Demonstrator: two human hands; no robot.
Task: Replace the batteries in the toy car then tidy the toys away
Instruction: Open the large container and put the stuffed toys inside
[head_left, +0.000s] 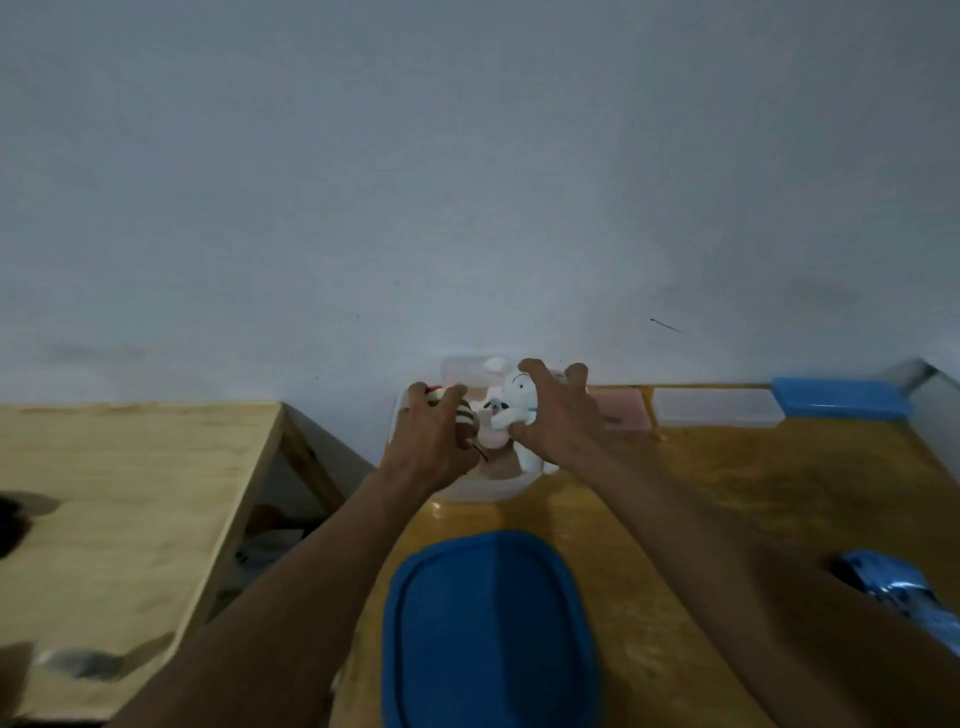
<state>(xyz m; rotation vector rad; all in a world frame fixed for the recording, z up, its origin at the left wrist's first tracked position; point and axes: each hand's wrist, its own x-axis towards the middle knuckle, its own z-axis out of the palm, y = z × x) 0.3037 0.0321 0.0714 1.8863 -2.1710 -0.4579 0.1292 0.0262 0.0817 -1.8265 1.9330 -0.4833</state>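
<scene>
A clear plastic tub (488, 488) stands at the far end of the yellow table, against the wall. Soft toys fill it. My left hand (434, 436) grips a brown-and-cream striped plush (466, 415) over the tub's left side. My right hand (553, 415) grips a white plush animal (519, 400), with the thumb under its body and the fingers curled over its head. A pink plush (493, 439) and a small black-and-white one (493, 405) lie between the two. The tub's blue lid (491, 629) lies flat on the table in front of me. A blue toy car (904, 592) sits at the right edge.
A second, lighter wooden table (119, 493) stands to the left across a gap. Along the wall at the back right are a pink box (621, 408), a clear box (717, 408) and a blue-lidded box (841, 397). A plain grey wall is behind.
</scene>
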